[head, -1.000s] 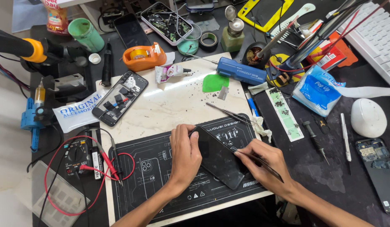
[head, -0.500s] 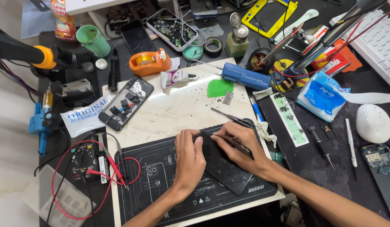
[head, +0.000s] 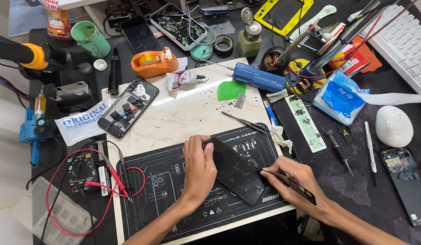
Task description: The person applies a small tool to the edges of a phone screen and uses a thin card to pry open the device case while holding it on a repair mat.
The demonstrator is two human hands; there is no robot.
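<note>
Left hand (head: 199, 170) presses flat on the phone (head: 235, 170) atop the black mat (head: 174, 190); right hand (head: 292, 181) pinches a thin tool (head: 305, 190) beside it; cluttered tabletop (head: 183, 118) around.

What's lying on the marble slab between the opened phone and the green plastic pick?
In the head view, only bare white marble slab with scattered dark specks lies between the opened black phone and the green plastic pick.

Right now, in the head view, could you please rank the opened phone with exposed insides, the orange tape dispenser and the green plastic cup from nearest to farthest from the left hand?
Measured from the left hand:
1. Opened phone with exposed insides, up and left on the pale slab.
2. Orange tape dispenser, farther up, at the slab's top edge.
3. Green plastic cup, far upper left corner.
</note>
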